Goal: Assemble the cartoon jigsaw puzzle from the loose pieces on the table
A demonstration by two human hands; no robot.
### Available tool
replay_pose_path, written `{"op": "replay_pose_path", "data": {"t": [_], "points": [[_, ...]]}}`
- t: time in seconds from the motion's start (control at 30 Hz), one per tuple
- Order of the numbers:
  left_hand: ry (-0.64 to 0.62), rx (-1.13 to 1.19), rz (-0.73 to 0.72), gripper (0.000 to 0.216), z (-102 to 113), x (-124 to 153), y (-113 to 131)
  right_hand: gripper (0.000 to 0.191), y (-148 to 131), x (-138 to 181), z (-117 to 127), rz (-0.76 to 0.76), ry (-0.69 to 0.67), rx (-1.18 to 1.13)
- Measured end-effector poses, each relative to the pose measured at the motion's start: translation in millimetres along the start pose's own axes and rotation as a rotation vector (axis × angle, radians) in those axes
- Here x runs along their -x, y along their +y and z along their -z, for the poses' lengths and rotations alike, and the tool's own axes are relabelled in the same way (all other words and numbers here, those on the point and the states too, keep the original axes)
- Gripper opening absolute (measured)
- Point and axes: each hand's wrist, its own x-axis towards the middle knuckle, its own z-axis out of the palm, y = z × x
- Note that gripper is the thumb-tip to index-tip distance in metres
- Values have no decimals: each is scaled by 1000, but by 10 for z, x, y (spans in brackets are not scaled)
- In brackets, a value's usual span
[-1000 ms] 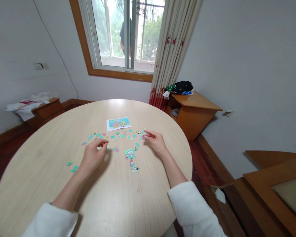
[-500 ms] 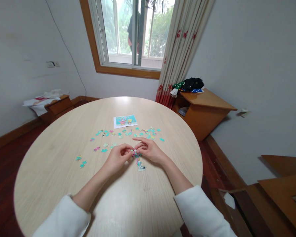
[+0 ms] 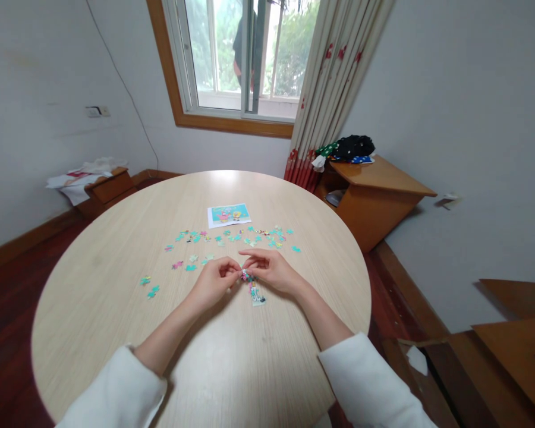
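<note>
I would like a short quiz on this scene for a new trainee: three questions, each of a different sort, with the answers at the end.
1. True or false: the picture card lies nearer to the window than the loose puzzle pieces do.

2. Choose one. Where do the fingertips of the left hand and right hand meet the work?
A) on the picture card
B) at the window-side end of the partly built puzzle section
C) on the curtain

3. Fill in: the sleeves on both arms are ____ in colour.

Key: 1. true; 2. B; 3. white
</note>
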Motion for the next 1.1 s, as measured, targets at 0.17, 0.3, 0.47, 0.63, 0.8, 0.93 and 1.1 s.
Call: {"op": "replay_pose_path", "data": {"t": [0.17,0.3,0.47,0.63,0.8,0.93,1.1], "points": [[-12,-43,3,14,-4,3,-28,43,27,-10,14,-19,37,11],[-19,-73,-44,15,-7,3,-83,36,44,-12,34,-26,36,24],[-32,-181,-71,20,22,6,-119,35,61,-13,35,-29,36,33],[-29,-262,-94,20,25,24,-87,33,65,-8,23,-24,26,52],[-36,-270,-103,16,10,45,-41,34,63,-2,28,-24,15,60],[-41,-293,-99,14,14,50,-30,32,64,0,29,-29,8,83],[-46,-327,-111,16,15,45,-53,28,77,-6,32,-31,1,106]]}}
